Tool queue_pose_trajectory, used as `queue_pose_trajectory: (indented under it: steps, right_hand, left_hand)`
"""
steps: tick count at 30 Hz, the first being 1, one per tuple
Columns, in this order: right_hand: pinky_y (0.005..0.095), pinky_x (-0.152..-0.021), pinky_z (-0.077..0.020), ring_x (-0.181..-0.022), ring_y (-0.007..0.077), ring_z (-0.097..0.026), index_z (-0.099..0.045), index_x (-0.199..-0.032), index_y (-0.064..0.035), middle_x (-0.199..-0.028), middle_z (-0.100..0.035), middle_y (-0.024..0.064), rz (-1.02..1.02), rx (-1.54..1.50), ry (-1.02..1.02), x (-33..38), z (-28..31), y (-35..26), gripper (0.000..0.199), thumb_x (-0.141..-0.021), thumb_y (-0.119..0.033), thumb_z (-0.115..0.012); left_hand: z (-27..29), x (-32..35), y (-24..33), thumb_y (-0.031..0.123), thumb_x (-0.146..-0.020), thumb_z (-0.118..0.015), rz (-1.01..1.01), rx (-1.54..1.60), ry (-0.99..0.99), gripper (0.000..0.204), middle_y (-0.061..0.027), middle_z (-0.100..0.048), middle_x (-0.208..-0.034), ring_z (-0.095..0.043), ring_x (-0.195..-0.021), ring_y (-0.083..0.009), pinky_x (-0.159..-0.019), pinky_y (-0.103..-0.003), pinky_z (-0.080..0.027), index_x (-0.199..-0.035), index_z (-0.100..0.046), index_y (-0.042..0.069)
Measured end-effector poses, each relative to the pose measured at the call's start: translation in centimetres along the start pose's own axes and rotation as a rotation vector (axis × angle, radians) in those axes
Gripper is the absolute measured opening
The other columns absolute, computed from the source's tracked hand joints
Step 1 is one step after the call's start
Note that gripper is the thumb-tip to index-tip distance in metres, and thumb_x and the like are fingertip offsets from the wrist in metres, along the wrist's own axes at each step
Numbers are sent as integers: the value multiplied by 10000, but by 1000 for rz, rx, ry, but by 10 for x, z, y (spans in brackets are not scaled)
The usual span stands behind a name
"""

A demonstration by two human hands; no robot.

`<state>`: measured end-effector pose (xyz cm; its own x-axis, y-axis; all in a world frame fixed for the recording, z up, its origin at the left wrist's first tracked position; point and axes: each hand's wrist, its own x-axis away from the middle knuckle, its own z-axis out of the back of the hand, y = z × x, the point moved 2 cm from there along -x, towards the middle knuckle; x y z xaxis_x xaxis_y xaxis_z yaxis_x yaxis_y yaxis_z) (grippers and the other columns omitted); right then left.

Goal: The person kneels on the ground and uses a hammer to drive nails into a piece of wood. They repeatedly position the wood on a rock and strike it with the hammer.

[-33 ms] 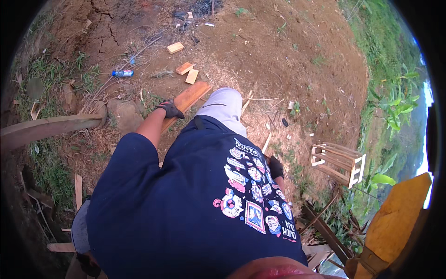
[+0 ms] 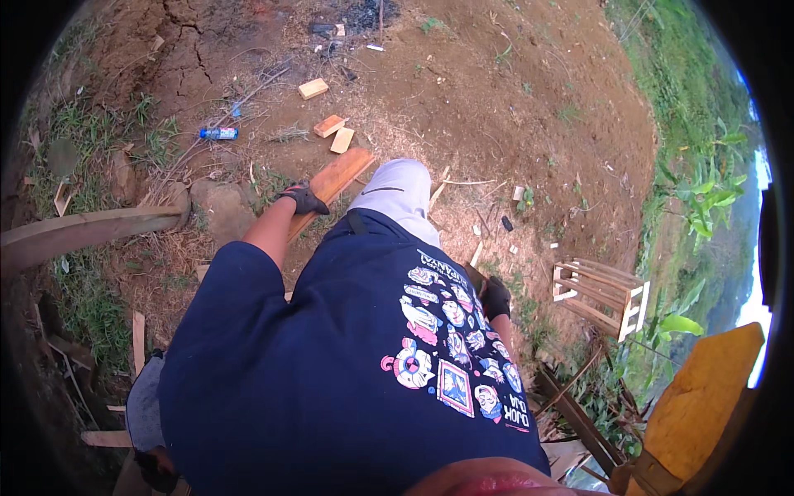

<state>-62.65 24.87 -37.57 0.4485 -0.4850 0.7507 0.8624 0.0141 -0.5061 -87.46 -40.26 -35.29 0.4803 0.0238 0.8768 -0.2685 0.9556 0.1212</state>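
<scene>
My left hand (image 2: 304, 199), in a dark fingerless-looking glove, is closed over the edge of a reddish-brown wooden plank (image 2: 343, 174). The plank slants beside my light-grey trouser leg (image 2: 395, 186), and its lower part is hidden behind my arm and shirt. At the right side of my shirt is my right hand (image 2: 496, 298), also in a dark glove. Its fingers look curled, but the shirt covers part of them. Against it shows a small brown edge (image 2: 475, 279) of something I cannot make out.
Several short wood blocks (image 2: 313, 88) and a blue bottle (image 2: 219, 133) lie on the dirt ahead. A slatted wooden frame (image 2: 601, 295) stands at the right. A curved beam (image 2: 91, 227) lies at the left. A yellow-orange piece (image 2: 703, 409) rises at lower right.
My right hand has come slightly up and out from behind the shirt, and a brown edge now shows beside it. My left hand stays on the plank.
</scene>
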Motion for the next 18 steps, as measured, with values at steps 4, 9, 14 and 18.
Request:
queue_pose_trajectory:
  steps: [4,9,14,18]
  right_hand:
    - [389,-418,-482,-448,189,-580,-576,-1599,-81,-679,-641,62,109,-63,1,-94,2,-126,557,-1057,-170,-668]
    - [397,-659,-559,-731,241,-678,-728,-1222,-111,-859,-696,69,257,221,-186,-275,49,-277,248,-1071,-168,-539]
    - [501,-988,-611,-1119,408,-771,-842,-1202,-217,-1138,-801,171,565,1809,-82,-400,-27,-455,270,-1000,-256,-667]
    - [524,-941,-623,-1048,405,-786,-821,-1096,-106,-1110,-800,191,809,1551,-252,-415,-91,-600,235,-925,-241,-736]
  left_hand:
    - [13,-70,-20,719,-615,-946,138,185,83,1234,-214,-622,-1594,-644,-1410,-350,-1187,-453,-524,-1568,-610,11]
    - [41,-198,-36,753,-627,-935,312,278,-178,1202,-219,-588,-1624,-608,-1451,-351,-1199,-462,-495,-1558,-645,49]
    - [188,-317,55,761,-622,-930,351,328,14,1230,-215,-551,-1667,-575,-1497,-342,-1225,-454,-479,-1582,-624,55]
    - [274,-328,130,724,-625,-925,252,389,16,1302,-233,-537,-1675,-569,-1504,-359,-1224,-460,-484,-1646,-521,26]
